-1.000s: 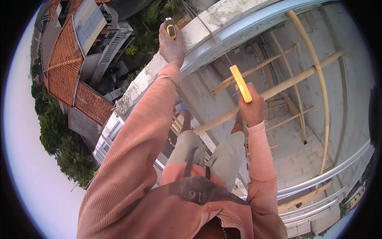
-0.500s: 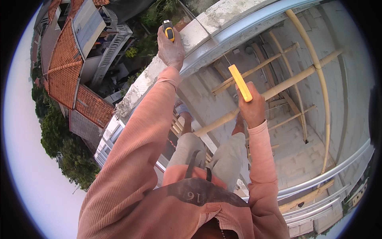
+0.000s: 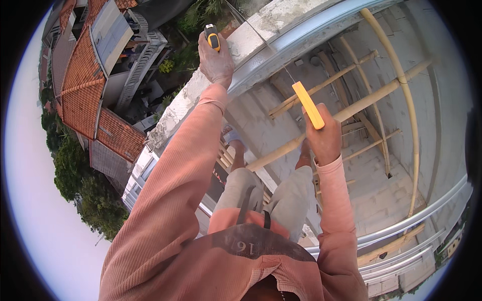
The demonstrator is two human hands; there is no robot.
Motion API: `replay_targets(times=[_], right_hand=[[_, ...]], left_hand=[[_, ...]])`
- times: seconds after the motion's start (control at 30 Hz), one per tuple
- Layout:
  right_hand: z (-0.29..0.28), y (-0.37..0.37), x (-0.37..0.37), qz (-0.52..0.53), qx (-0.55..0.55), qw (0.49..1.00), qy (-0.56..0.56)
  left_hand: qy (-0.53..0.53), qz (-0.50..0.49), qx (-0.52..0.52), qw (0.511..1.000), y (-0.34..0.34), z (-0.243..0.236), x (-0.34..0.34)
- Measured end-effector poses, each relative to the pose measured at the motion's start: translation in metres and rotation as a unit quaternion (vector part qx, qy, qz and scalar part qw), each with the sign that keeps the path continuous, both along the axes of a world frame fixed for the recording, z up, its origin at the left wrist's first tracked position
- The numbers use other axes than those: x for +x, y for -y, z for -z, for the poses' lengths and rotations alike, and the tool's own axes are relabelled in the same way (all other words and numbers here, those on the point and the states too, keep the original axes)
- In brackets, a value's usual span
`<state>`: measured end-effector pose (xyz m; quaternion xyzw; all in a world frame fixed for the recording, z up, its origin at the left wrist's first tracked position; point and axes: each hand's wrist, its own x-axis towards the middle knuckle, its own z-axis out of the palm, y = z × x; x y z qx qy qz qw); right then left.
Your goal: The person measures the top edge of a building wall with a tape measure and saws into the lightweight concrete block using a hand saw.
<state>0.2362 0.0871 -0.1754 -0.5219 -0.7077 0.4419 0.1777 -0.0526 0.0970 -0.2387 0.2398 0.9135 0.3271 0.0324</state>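
My left hand rests at the top edge of a rough concrete wall, its fingers around a black-and-yellow tape measure. My right hand, lower and to the right, grips a long yellow bar-shaped tool. A thin line, wire or rod, shows beyond the tool's upper end; I cannot tell if they join. A pale metal channel runs along the wall's inner side. My feet are apart beneath me, among poles and framing.
Bamboo scaffold poles cross above a deep concrete space on the right. Curved-looking metal rails run along the lower right. Over the wall on the left lie a drop, tiled roofs, a balcony and trees.
My right hand and the yellow tool have shifted slightly right and down. My left hand moved a little left between the first two frames, still holding the tape measure.
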Motion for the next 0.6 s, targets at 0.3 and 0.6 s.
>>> replay_targets(times=[0.3,0.6], right_hand=[[-0.034,0.058,0.117,0.005,-0.055,0.998,0.036],[0.015,-0.002,0.003,-0.004,-0.042,0.999,-0.002]], left_hand=[[-0.004,-0.001,-0.012,1.000,0.001,-0.006,-0.002],[-0.003,0.003,-0.007,1.000,0.000,0.000,-0.001]])
